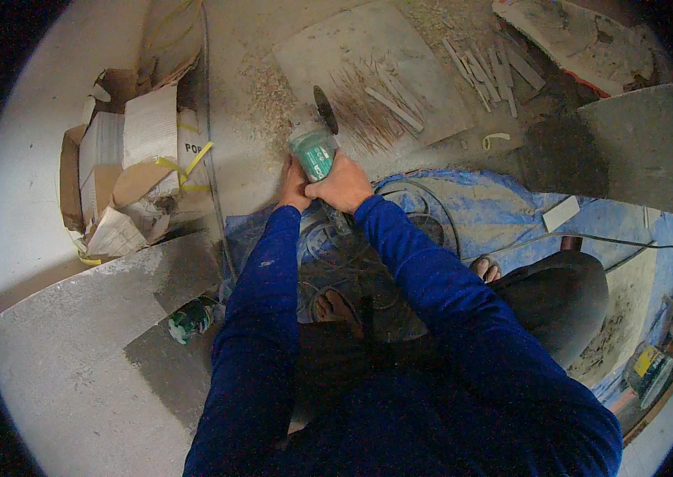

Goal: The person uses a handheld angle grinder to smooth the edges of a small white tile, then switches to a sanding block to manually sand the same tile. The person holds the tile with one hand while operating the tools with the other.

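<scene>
Both my hands are closed around a green angle grinder (315,155), held out in front of me above the floor. My right hand (343,187) wraps its body from the right side. On the left side, my left hand (294,187) grips it, with most of its fingers hidden behind the tool. A dark round disc (325,111) stands edge-up at the grinder's far end; I cannot tell whether it is turning. Beyond the disc lies a dusty flat sheet (440,99) strewn with thin cut strips (394,109) and chips.
A torn cardboard box (71,183) with stacked tiles (154,131) stands at the left. Blue sheeting (503,208) and a cable (456,230) lie around my bare feet (486,269). A green object (190,320) is at the lower left. Grey slabs (638,147) lie at the right.
</scene>
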Action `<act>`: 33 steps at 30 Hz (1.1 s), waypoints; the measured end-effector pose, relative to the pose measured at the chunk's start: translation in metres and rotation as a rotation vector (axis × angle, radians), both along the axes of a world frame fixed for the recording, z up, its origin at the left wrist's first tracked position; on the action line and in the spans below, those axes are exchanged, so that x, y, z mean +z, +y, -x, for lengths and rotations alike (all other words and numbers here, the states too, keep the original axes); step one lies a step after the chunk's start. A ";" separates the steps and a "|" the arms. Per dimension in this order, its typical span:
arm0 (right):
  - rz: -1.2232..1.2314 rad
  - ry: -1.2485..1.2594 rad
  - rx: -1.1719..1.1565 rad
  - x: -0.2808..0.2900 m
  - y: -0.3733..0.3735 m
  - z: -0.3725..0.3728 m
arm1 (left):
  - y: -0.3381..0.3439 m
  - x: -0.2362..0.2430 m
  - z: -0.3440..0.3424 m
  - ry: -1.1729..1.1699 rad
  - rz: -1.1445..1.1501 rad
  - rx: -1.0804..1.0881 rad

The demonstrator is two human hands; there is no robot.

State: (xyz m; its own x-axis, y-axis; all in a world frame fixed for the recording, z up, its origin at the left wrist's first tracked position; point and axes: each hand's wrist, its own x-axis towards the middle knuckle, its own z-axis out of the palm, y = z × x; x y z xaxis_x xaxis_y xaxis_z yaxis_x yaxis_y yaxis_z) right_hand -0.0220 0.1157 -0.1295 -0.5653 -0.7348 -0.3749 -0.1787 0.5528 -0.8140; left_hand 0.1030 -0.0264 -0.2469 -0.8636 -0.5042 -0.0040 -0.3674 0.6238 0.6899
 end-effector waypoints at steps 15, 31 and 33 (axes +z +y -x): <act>0.021 -0.006 -0.015 -0.001 0.004 -0.003 | 0.001 -0.001 0.001 -0.043 0.040 -0.003; -0.034 -0.030 -0.010 0.003 0.006 -0.002 | -0.001 0.006 -0.002 -0.066 0.134 -0.103; -0.035 -0.029 -0.012 0.002 0.006 -0.002 | -0.001 0.007 -0.003 -0.067 0.131 -0.112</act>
